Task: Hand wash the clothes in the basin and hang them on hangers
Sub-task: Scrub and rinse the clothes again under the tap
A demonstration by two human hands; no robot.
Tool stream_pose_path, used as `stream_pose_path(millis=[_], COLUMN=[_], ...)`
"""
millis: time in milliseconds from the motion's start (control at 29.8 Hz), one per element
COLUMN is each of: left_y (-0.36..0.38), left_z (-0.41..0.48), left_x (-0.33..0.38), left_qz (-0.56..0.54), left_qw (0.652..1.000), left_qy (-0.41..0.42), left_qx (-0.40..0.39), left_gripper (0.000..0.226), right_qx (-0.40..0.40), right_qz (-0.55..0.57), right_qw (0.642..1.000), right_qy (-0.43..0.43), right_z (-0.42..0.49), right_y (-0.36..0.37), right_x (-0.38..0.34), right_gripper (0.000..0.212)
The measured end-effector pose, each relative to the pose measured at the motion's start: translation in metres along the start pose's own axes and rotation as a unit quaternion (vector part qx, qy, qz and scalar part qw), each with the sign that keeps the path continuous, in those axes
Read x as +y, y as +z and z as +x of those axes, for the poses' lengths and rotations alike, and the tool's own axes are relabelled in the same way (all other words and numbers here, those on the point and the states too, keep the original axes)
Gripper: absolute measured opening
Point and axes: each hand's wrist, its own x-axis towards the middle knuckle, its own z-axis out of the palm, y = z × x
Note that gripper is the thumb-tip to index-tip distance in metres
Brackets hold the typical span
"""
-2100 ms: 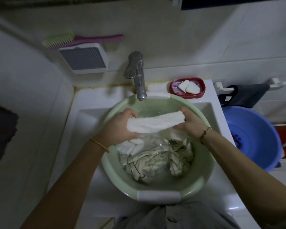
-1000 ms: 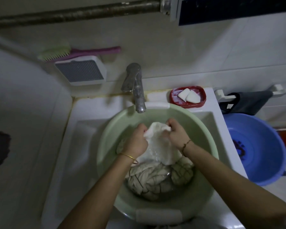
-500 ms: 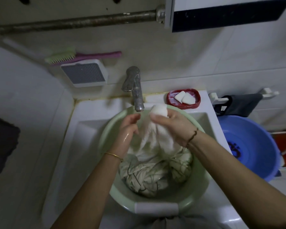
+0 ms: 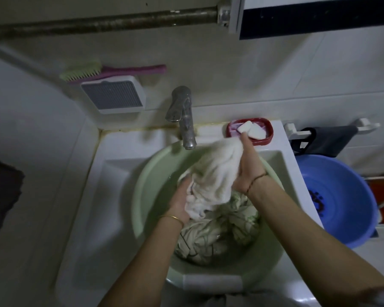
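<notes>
White tiled wall backs a white sink (image 4: pixel 120 173), and a green basin (image 4: pixel 146 196) sits in the sink under the tap (image 4: pixel 186 127). To the right, beside the sink, stands a blue tub (image 4: pixel 353 218).

Inside the basin lies a striped garment (image 4: pixel 220 238), wet and bunched. Above it a white cloth (image 4: pixel 215 176) is stretched on a slant, its long axis running from low left by the basin's middle up to the far right rim.

The right hand (image 4: pixel 248 167) has the cloth's top end, fingers closed around the gathered fabric, just short of the red soap dish (image 4: pixel 266 138) and its two soap bars (image 4: pixel 252 130). The left hand (image 4: pixel 182 200) grips the lower bunched end, fingers curled into it, touching the striped heap.

The step looks like scrubbing or soaping. Soap lies nearest the right hand, straight ahead of its fingertips. Room is tight there: tap to the left, dish ahead; open space lies toward the body.
</notes>
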Motion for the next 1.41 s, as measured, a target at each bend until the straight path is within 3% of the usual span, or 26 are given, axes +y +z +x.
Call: stream_pose_path(millis=[34,67,134,168,235,269,403,470,504,538,605,638,672,706,739,807,874,941,1008,1109,1210,1277,1344,1411], left_y=[-0.007,-0.012,-0.018,-0.017,-0.016,-0.015,-0.010,-0.011,-0.011,-0.010,-0.003,0.001,0.005,0.008,0.009,0.009,0.011,0.014,0.019,0.030,0.026,0.012,0.000,-0.002], left_z=[0.009,0.016,0.017,0.015,0.016,0.017,0.024,0.029,0.032,0.034,0.039,0.041,0.040,0.040,0.038,0.035,0.020,0.010,0.009,0.004,-0.004,0.001,0.013,0.022], left_x=[0.000,-0.001,0.004,0.003,-0.008,-0.012,-0.027,-0.030,-0.031,-0.028,-0.021,-0.017,-0.008,-0.001,0.005,0.014,0.019,0.017,0.015,0.016,0.017,0.015,0.004,-0.008], left_qz=[0.078,0.181,0.354,0.450,0.652,0.697,0.789,0.815,0.804,0.762,0.546,0.382,0.223,0.077,-0.035,-0.131,-0.117,0.008,0.168,0.425,0.480,0.487,0.559,0.674], left_qw=[0.993,0.968,0.887,0.843,0.719,0.682,0.591,0.560,0.576,0.627,0.810,0.900,0.963,0.992,0.998,0.991,0.992,0.998,0.983,0.898,0.853,0.830,0.784,0.708], left_qy=[0.073,0.149,0.275,0.275,0.212,0.190,0.156,0.139,0.138,0.153,0.200,0.191,0.124,0.059,0.007,-0.025,0.001,0.013,0.067,0.116,0.202,0.238,0.216,0.162], left_qx=[0.045,0.086,0.112,0.107,0.112,0.112,0.059,0.059,0.055,0.057,0.073,0.086,0.087,0.083,0.060,0.003,-0.049,-0.060,-0.042,-0.012,0.034,0.128,0.160,0.136], left_gripper=[0.042,0.036,0.029,0.035,0.054,0.056,0.061,0.059,0.057,0.055,0.038,0.025,0.016,0.020,0.030,0.044,0.040,0.038,0.034,0.035,0.032,0.023,0.061,0.086], right_qx=[0.067,0.159,0.238,0.234,0.198,0.177,0.086,0.036,0.045,0.065,0.114,0.159,0.187,0.192,0.168,0.121,0.113,0.122,0.145,0.212,0.267,0.266,0.258,0.213], right_qz=[-0.095,-0.242,-0.477,-0.553,-0.665,-0.719,-0.880,-0.904,-0.898,-0.870,-0.746,-0.677,-0.623,-0.578,-0.546,-0.550,-0.582,-0.598,-0.603,-0.585,-0.599,-0.649,-0.727,-0.799], right_qw=[0.993,0.956,0.839,0.791,0.715,0.669,0.462,0.423,0.438,0.488,0.654,0.719,0.756,0.783,0.805,0.807,0.777,0.760,0.756,0.764,0.740,0.696,0.620,0.547], right_qy=[-0.015,-0.052,-0.111,-0.117,-0.086,-0.057,-0.061,-0.043,-0.012,0.037,0.058,0.000,-0.073,-0.128,-0.157,-0.177,-0.213,-0.224,-0.208,-0.173,-0.150,-0.153,-0.144,-0.131], right_z=[0.007,0.016,0.035,0.043,0.056,0.060,0.064,0.063,0.063,0.063,0.062,0.060,0.060,0.055,0.045,0.024,0.012,0.012,0.023,0.043,0.059,0.063,0.061,0.062], right_y=[-0.012,-0.024,-0.043,-0.051,-0.058,-0.058,-0.048,-0.056,-0.063,-0.068,-0.068,-0.061,-0.055,-0.046,-0.037,-0.015,0.002,0.015,0.016,-0.002,-0.029,-0.041,-0.050,-0.055], right_x=[0.007,0.014,0.027,0.035,0.054,0.067,0.109,0.111,0.109,0.108,0.107,0.104,0.101,0.098,0.095,0.089,0.088,0.084,0.080,0.071,0.066,0.068,0.080,0.097], right_gripper=[0.061,0.045,0.026,0.026,0.037,0.044,0.064,0.059,0.056,0.052,0.043,0.040,0.037,0.033,0.028,0.030,0.030,0.025,0.026,0.029,0.032,0.032,0.051,0.062])
